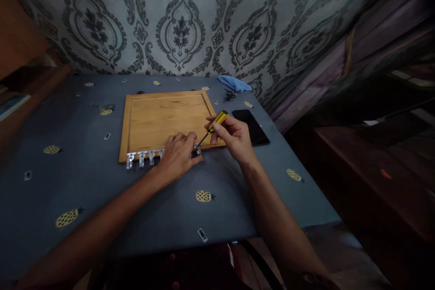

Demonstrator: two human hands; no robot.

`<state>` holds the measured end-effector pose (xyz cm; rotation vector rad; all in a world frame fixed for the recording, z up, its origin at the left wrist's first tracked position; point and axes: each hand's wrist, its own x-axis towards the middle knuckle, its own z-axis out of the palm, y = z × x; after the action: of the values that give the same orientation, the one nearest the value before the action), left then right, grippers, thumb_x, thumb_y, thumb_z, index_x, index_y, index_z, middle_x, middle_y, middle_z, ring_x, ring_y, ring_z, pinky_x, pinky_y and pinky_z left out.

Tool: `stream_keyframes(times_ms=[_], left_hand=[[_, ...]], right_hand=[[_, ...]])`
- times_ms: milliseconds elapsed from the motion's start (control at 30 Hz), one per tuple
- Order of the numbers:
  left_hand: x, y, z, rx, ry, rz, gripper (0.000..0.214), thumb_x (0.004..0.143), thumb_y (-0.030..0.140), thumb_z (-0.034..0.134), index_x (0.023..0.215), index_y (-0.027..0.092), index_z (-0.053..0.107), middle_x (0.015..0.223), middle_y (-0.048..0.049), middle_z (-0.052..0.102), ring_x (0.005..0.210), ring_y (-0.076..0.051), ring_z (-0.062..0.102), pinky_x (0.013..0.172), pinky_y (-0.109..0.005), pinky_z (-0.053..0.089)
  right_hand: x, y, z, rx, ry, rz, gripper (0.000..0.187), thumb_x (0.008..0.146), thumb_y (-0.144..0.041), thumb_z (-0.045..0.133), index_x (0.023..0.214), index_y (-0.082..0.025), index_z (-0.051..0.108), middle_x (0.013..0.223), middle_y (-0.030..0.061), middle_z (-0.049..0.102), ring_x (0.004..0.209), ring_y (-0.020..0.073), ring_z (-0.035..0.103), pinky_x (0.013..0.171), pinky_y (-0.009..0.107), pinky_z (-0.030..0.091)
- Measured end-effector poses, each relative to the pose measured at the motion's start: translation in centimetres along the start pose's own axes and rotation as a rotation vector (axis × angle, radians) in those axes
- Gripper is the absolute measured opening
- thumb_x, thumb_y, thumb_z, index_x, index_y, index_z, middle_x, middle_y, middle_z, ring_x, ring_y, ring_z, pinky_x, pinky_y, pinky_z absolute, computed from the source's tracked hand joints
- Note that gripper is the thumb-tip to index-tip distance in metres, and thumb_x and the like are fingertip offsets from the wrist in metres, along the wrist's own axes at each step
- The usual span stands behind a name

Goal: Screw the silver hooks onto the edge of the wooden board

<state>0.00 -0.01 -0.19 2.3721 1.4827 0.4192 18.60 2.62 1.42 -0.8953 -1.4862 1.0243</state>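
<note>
1. my left hand [178, 154], fingers together, presses the metal hook strip [141, 158] on the lower edge of the wooden board [163, 120], frame centre.
2. my right hand [233, 138] pinches the yellow screwdriver [217, 121], tip at the strip.

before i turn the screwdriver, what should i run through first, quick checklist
1. Screwdriver gripped in right hand: ok.
2. Its tip seated in a screw: cannot tell, too small and dark.
3. Left hand pressing the hook strip down: ok.
4. Strip lined along the board near edge: ok.
5. Board flat on the table: ok.
6. Phone off the board, to its right: ok.
</note>
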Motion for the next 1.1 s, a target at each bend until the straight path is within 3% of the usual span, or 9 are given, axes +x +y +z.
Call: stream_keyframes(times_ms=[333, 533, 633, 867, 1033, 1100], left_hand=[[0.0, 0.1, -0.1, -0.007, -0.009, 0.003, 0.038, 0.089, 0.036, 0.077, 0.114, 0.021, 0.052, 0.116, -0.0094, 0.072, 0.116, -0.032, 0.063, 0.097, -0.045, 0.046], [0.0, -0.1, -0.1, -0.002, -0.006, 0.016, 0.038, 0.090, 0.035, 0.076, 0.115, 0.021, 0.052, 0.118, -0.0096, 0.073, 0.116, -0.033, 0.062, 0.097, -0.046, 0.046], [0.0, 0.0, -0.1, 0.000, -0.023, 0.011, 0.039, 0.090, 0.036, 0.076, 0.115, 0.020, 0.052, 0.119, -0.0101, 0.073, 0.117, -0.033, 0.062, 0.097, -0.046, 0.045], [0.0, 0.0, 0.0, -0.002, -0.006, 0.009, 0.039, 0.089, 0.035, 0.077, 0.115, 0.021, 0.052, 0.117, -0.0095, 0.073, 0.116, -0.032, 0.062, 0.097, -0.045, 0.045], [-0.1, -0.1, 0.0, -0.019, -0.006, 0.014, 0.040, 0.088, 0.035, 0.078, 0.115, 0.021, 0.051, 0.118, -0.0088, 0.072, 0.117, -0.032, 0.061, 0.098, -0.044, 0.044], [-0.1, -0.2, 0.1, -0.025, -0.003, 0.010, 0.040, 0.088, 0.035, 0.078, 0.114, 0.022, 0.050, 0.117, -0.0079, 0.072, 0.117, -0.031, 0.061, 0.098, -0.044, 0.044]], right_hand=[[0.0, 0.1, 0.8, 0.004, 0.062, 0.011, 0.044, 0.077, -0.058, 0.087, 0.082, -0.020, 0.066, 0.067, -0.0036, 0.067, 0.043, 0.0066, 0.052, 0.043, 0.021, 0.047], [0.0, -0.3, 0.2, -0.017, -0.001, -0.003, 0.047, 0.081, -0.062, 0.082, 0.100, -0.019, 0.075, 0.080, 0.0014, 0.076, 0.049, 0.0087, 0.060, 0.054, 0.026, 0.057], [0.0, -0.2, 0.3, -0.035, 0.003, 0.001, 0.047, 0.079, -0.063, 0.083, 0.095, -0.020, 0.075, 0.070, -0.0012, 0.071, 0.048, 0.0102, 0.060, 0.053, 0.027, 0.056], [-0.1, 0.3, 1.3, -0.015, 0.101, -0.032, 0.042, 0.074, -0.054, 0.090, 0.079, -0.022, 0.064, 0.069, -0.0046, 0.063, 0.044, 0.0073, 0.053, 0.041, 0.022, 0.048], [-0.1, 0.2, 1.3, -0.040, 0.265, -0.091, 0.048, 0.076, -0.065, 0.085, 0.081, -0.023, 0.062, 0.073, -0.0037, 0.064, 0.044, 0.0068, 0.051, 0.040, 0.022, 0.046], [-0.1, 0.2, 1.1, -0.064, 0.272, -0.094, 0.050, 0.076, -0.067, 0.084, 0.082, -0.023, 0.061, 0.073, -0.0037, 0.064, 0.044, 0.0069, 0.051, 0.040, 0.022, 0.046]])
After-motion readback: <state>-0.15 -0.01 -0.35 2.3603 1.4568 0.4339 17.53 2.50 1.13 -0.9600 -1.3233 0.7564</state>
